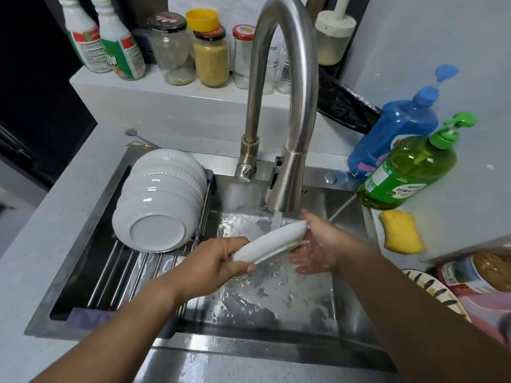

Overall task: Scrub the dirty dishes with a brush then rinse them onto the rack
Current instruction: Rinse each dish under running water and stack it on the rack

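Left hand [213,261] grips a smooth white oval plate [269,241] by its near rim, tilted under the steel faucet [284,111]. Right hand [318,244], fingers straight and wet, supports the far edge. Glossy ribbed bowls [160,200] lean on the barred rack [119,275] left of the grip.

I see bare rack [121,275] bars near the bowls [159,200]; the tap [287,172] hangs over the basin [276,297].

No text can be read with certainty. Printed labels appear on the green bottle [409,172], the blue bottle [392,134] and the two white bottles [107,40] on the ledge, but their lettering is too blurred to make out.
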`<state>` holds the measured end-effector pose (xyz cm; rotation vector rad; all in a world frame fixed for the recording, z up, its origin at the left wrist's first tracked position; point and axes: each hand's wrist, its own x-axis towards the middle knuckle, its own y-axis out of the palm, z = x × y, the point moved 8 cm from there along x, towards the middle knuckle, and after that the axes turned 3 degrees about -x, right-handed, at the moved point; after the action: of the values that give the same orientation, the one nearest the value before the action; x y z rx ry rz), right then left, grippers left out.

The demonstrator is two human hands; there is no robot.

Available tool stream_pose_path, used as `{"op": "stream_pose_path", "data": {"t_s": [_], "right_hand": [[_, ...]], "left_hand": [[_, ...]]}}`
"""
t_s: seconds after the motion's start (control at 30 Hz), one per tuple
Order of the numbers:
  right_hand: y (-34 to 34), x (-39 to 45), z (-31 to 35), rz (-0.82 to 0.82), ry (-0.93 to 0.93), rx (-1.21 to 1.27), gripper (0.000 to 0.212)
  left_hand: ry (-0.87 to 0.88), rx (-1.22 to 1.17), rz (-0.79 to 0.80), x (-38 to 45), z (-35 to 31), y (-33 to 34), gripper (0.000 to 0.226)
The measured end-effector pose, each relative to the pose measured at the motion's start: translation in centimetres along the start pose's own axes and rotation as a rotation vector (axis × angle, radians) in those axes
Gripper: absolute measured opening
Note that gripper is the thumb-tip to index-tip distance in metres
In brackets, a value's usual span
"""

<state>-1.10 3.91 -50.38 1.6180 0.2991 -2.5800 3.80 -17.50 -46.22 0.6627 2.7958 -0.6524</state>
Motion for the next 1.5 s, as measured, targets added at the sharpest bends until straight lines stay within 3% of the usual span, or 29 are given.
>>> {"op": "stream_pose_path", "data": {"t_s": [0.17,0.27,0.3,0.4,0.5,0.63,0.7,0.8,0.83,0.87,0.9,1.0,1.13,1.23,1.5], "right_hand": [[1.8,-0.4,3.5,-0.219,-0.290,0.034,0.058],[3.5,-2.3,5.5,-0.295,-0.486,-0.144,0.021],[4.5,-2.6,5.4,-0.279,-0.502,-0.193,0.021],[8.0,-3.9,5.0,-0.216,-0.498,-0.401,0.064],[10.7,-5.6,6.3,-0.121,-0.690,-0.718,0.046],[11.1,-5.7,5.4,0.008,-0.685,-0.660,0.053],[11.1,-5.6,5.0,-0.088,-0.706,-0.734,0.056],[11.4,-6.8,4.7,-0.302,-0.884,-0.882,0.051],[11.2,-7.1,4.4,-0.360,-0.960,-0.875,0.045],[10.9,-6.8,3.8,-0.324,-0.923,-0.850,0.042],[10.1,-5.5,3.1,-0.409,-0.975,-0.822,0.040],[6.0,-1.9,1.8,-0.384,-0.637,-0.243,0.020],[4.2,1.3,-0.3,-0.129,-0.231,0.191,0.031],[4.3,2.0,-0.7,-0.002,-0.167,0.286,0.045],[5.7,1.4,-2.7,-0.081,-0.167,0.489,0.066]], "left_hand": [[-0.035,-0.323,-0.067,-0.4,-0.2,1.0,0.028],[-0.040,-0.246,-0.121,-0.2,-0.4,1.4,0.023],[-0.041,-0.226,-0.137,-0.1,-0.6,1.5,0.023],[-0.076,-0.341,-0.199,0.3,-1.2,1.9,0.017],[-0.223,-0.704,-0.262,0.1,-1.1,2.2,0.021],[-0.359,-1.196,-0.315,0.0,-0.6,2.8,0.022],[-0.397,-1.376,-0.371,0.4,-0.7,3.0,0.024],[-0.438,-1.568,-0.511,0.8,-0.2,3.0,0.032],[-0.451,-1.619,-0.556,0.9,0.1,2.9,0.033],[-0.464,-1.648,-0.596,0.9,0.4,2.7,0.032],[-0.470,-1.656,-0.618,0.8,0.6,2.3,0.031],[-0.483,-1.596,-0.617,0.2,0.6,0.8,0.025],[-0.503,-1.503,-0.446,-0.5,0.6,-0.5,0.025],[-0.515,-1.461,-0.330,-0.4,0.9,-0.4,0.032],[-0.225,-1.525,-0.400,0.4,-1.6,4.7,0.057]]}}
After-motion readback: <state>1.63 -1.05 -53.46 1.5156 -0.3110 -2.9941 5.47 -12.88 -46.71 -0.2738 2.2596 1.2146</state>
